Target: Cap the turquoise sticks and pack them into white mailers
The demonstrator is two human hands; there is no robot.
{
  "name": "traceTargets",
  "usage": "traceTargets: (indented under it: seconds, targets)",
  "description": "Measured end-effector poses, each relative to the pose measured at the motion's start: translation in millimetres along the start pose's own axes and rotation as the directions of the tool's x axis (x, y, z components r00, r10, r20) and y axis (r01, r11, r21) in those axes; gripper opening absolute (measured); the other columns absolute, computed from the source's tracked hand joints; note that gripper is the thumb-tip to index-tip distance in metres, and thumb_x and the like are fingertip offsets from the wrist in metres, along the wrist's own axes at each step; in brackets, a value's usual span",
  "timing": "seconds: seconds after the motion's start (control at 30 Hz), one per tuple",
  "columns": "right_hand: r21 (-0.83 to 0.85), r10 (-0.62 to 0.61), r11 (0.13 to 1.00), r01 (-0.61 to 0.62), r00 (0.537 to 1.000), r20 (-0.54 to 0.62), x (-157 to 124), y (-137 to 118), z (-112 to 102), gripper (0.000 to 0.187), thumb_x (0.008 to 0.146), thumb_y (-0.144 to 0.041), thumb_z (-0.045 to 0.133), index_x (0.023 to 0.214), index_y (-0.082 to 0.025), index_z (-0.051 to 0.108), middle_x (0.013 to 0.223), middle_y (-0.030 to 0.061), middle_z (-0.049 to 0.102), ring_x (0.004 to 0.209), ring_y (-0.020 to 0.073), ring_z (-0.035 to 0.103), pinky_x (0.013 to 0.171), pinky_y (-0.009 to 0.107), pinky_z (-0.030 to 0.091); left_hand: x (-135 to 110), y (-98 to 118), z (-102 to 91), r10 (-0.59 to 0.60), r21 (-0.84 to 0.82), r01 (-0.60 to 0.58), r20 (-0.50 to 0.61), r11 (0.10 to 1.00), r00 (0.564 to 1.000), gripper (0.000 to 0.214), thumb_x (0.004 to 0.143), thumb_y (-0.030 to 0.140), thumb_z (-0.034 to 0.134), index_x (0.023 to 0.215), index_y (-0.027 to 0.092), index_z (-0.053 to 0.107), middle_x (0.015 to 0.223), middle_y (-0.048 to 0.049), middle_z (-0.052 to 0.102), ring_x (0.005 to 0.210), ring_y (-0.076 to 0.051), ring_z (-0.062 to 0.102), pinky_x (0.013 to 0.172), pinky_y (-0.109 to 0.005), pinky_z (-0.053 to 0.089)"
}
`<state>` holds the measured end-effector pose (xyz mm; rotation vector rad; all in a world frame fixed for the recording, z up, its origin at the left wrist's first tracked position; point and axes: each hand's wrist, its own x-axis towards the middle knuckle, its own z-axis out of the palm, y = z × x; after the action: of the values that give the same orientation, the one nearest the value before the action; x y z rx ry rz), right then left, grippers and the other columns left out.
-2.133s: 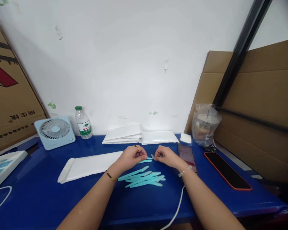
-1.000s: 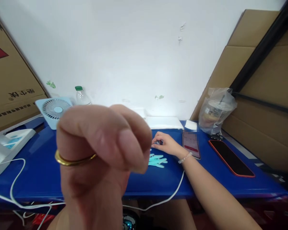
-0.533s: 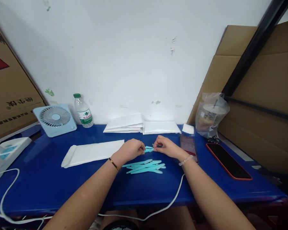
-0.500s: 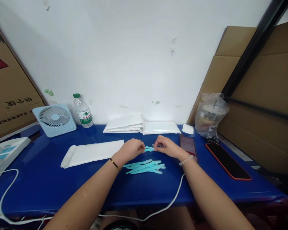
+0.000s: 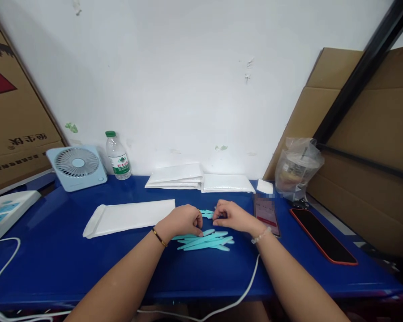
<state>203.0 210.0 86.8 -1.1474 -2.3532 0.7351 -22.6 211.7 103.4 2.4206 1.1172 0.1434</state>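
A loose pile of slim teal eyebrow razors [image 5: 204,243] lies on the blue table, handles crossing. My left hand [image 5: 187,220] is over the pile's far left edge, its thumb low by the razors and apart from the curled forefinger; I see nothing between them. Just beyond the pile, a few more teal eyebrow razors [image 5: 207,214] lie side by side between my hands. My right hand [image 5: 229,215] has thumb and fingers bent together at their right end, which the fingers partly hide.
A white padded mailer [image 5: 130,217] lies to the left, and more white mailers [image 5: 174,175] are stacked by the wall. A fan [image 5: 79,166], a water bottle [image 5: 118,156], two phones [image 5: 322,235] and a bagged drink [image 5: 297,172] stand or lie around. A white cable [image 5: 245,290] hangs along the front edge.
My left hand has let go of the razors between my hands and come down toward the pile. My right hand stays at their right end. The view has shifted slightly.
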Motion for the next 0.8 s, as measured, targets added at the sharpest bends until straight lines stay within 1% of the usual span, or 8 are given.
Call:
traceTargets:
  seconds: [0.07, 0.17, 0.3, 0.43, 0.53, 0.67, 0.73, 0.8]
  targets:
    - [-0.034, -0.008, 0.999, 0.010, 0.998, 0.069, 2.9, -5.9, 7.4, 0.017, 0.071, -0.036, 0.070, 0.078, -0.021, 0.068, 0.081, 0.0004, 0.054, 0.066, 0.0115, 0.049, 0.061, 0.022, 0.038, -0.8, 2.9, 2.4, -0.038, 0.015, 0.038, 0.019, 0.999, 0.999, 0.016, 0.066, 0.038, 0.067, 0.071, 0.024, 0.068, 0.070, 0.0018, 0.065, 0.062, -0.014, 0.055, 0.049, -0.023, 0.032]
    - [-0.055, -0.005, 0.998, 0.011, 0.994, 0.109, 4.8, -7.1, 11.4, 0.015, 0.071, -0.034, 0.070, 0.076, -0.020, 0.067, 0.079, -0.0005, 0.053, 0.064, 0.0102, 0.048, 0.059, 0.022, 0.037, 0.9, 4.3, 5.5, -0.060, 0.053, 0.062, -0.033, 0.997, 0.998, 0.010, 0.069, 0.032, 0.063, 0.072, 0.023, 0.067, 0.070, 0.0013, 0.066, 0.062, -0.014, 0.056, 0.050, -0.023, 0.031]
    - [-0.028, 0.031, 0.999, -0.030, 0.999, 0.025, 1.1, 4.5, 1.6, 0.014, 0.073, -0.032, 0.067, 0.072, -0.018, 0.064, 0.080, 0.0005, 0.053, 0.067, 0.0113, 0.050, 0.059, 0.022, 0.038, 5.2, -0.1, 5.7, -0.057, 0.108, 0.070, -0.118, 0.992, 0.991, 0.009, 0.071, 0.030, 0.061, 0.072, 0.023, 0.067, 0.074, -0.0001, 0.067, 0.068, -0.015, 0.057, 0.054, -0.024, 0.033]
    - [-0.026, 0.147, 0.988, -0.151, 0.982, -0.121, -7.5, 17.4, -15.5, 0.019, 0.071, -0.036, 0.068, 0.072, -0.017, 0.065, 0.081, 0.0020, 0.056, 0.066, 0.0125, 0.050, 0.057, 0.024, 0.038, 10.5, -7.0, 4.5, -0.085, 0.089, 0.108, -0.225, 0.990, 0.971, 0.012, 0.074, 0.031, 0.059, 0.077, 0.022, 0.067, 0.081, -0.0010, 0.067, 0.074, -0.016, 0.058, 0.059, -0.023, 0.035]
    - [-0.009, 0.144, 0.989, -0.145, 0.987, -0.067, -12.2, 16.8, -21.6, 0.026, 0.069, -0.042, 0.069, 0.076, -0.018, 0.067, 0.081, 0.0021, 0.056, 0.067, 0.0133, 0.050, 0.058, 0.024, 0.038, 9.7, -6.7, 3.9, -0.077, 0.030, 0.087, -0.255, 0.996, 0.964, 0.023, 0.071, 0.040, 0.063, 0.085, 0.022, 0.066, 0.083, -0.0011, 0.065, 0.074, -0.016, 0.058, 0.059, -0.023, 0.036]
    - [0.028, 0.040, 0.999, -0.047, 0.976, 0.216, -11.1, 7.7, -15.3, 0.030, 0.061, -0.046, 0.075, 0.071, -0.018, 0.069, 0.075, 0.0002, 0.053, 0.067, 0.0132, 0.050, 0.057, 0.023, 0.038, 2.1, 1.6, 4.3, -0.016, -0.105, 0.003, -0.116, 0.994, 0.993, 0.039, 0.069, 0.056, 0.060, 0.083, 0.021, 0.066, 0.079, -0.0007, 0.065, 0.067, -0.014, 0.057, 0.053, -0.022, 0.035]
    - [0.045, 0.023, 0.998, -0.036, 0.966, 0.259, -8.8, 4.8, -11.0, 0.030, 0.063, -0.045, 0.074, 0.069, -0.017, 0.068, 0.074, 0.0001, 0.052, 0.066, 0.0126, 0.049, 0.056, 0.023, 0.038, 0.1, 5.3, 6.1, 0.012, -0.124, -0.016, -0.027, 0.992, 1.000, 0.041, 0.065, 0.057, 0.064, 0.084, 0.021, 0.066, 0.077, 0.0001, 0.065, 0.064, -0.013, 0.057, 0.050, -0.021, 0.034]
    - [0.056, 0.030, 0.997, -0.044, 0.973, 0.228, -7.3, 4.4, -9.5, 0.028, 0.067, -0.045, 0.071, 0.069, -0.017, 0.067, 0.075, 0.0002, 0.051, 0.065, 0.0119, 0.049, 0.056, 0.023, 0.038, 0.9, 6.3, 8.4, 0.016, -0.104, -0.015, 0.009, 0.994, 1.000, 0.033, 0.066, 0.050, 0.065, 0.081, 0.021, 0.066, 0.073, 0.0009, 0.065, 0.061, -0.012, 0.056, 0.048, -0.021, 0.032]
